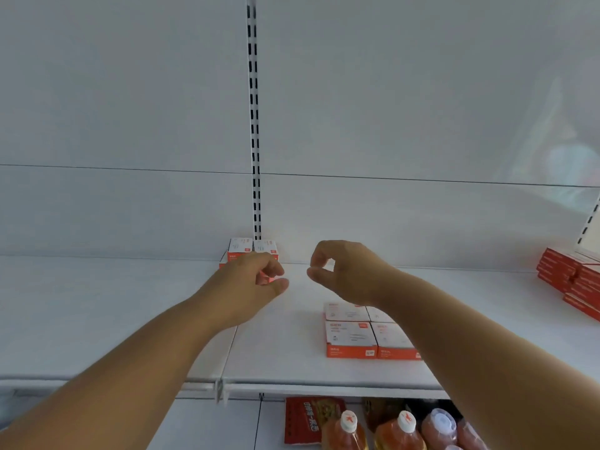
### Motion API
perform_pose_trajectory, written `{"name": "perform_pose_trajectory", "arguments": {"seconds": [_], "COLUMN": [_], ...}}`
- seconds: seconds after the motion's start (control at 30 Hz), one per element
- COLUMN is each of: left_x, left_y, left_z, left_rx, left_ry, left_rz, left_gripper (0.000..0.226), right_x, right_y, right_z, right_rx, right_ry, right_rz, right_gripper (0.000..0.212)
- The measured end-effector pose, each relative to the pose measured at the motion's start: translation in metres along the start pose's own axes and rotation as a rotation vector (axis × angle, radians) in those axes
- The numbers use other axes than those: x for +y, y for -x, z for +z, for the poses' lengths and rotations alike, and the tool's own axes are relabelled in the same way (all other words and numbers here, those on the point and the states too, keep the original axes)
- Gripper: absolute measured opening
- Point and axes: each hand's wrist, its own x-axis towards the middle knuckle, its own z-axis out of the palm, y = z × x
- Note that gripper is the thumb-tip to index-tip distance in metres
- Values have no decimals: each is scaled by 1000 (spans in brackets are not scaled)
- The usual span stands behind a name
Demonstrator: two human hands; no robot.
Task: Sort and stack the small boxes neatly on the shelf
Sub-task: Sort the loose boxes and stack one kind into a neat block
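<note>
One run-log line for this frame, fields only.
left hand: empty, by back stack | right hand: empty, fingers curled | front boxes: on shelf, untouched | side pile: far right

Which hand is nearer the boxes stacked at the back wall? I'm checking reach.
Left. The left hand is just in front of the back boxes, overlapping them; the right hand hangs off to their right.

The white shelf (130,319) carried three groups of small orange-and-white boxes. A stack (251,250) stood against the back wall by the slotted upright, four boxes (352,336) (set two by two) sat nearer the front edge, and an orange pile (571,280) lay far right.
</note>
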Motion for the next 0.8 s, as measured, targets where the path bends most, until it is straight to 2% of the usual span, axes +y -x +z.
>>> {"name": "perform_pose_trajectory", "arguments": {"seconds": [0.17, 0.3, 0.37, 0.43, 0.6, 0.67, 0.73, 0.8], "left_x": [-30, -44, -52, -59, -67, -67, -69, -71], "left_y": [-12, -31, -36, -38, -36, -35, -34, -33], "left_z": [-15, -20, -16, -10, -12, -12, -12, -13], "left_rx": [183, 414, 390, 339, 340, 309, 291, 300], "left_ry": [-52, -98, -109, -84, 53, 82, 101, 164], "left_rz": [-78, -334, -443, -465, -445, -430, -414, -429], "left_gripper": [12, 24, 38, 45, 26, 18, 12, 8], "right_x": [-39, -49, -50, -49, -48, -48, -50, -51], "right_y": [-54, -78, -84, -89, -94, -93, -90, -84], "right_z": [32, 54, 62, 65, 67, 65, 62, 57], "right_rx": [-96, -58, 13, 65, 114, 122, 140, 143], "right_ry": [-48, -143, -258, -313, -471, -635, -769, -849], "right_rz": [115, 295, 378, 434, 570, 630, 656, 636], "right_gripper": [18, 18, 15, 10, 11, 29, 38, 30]}}
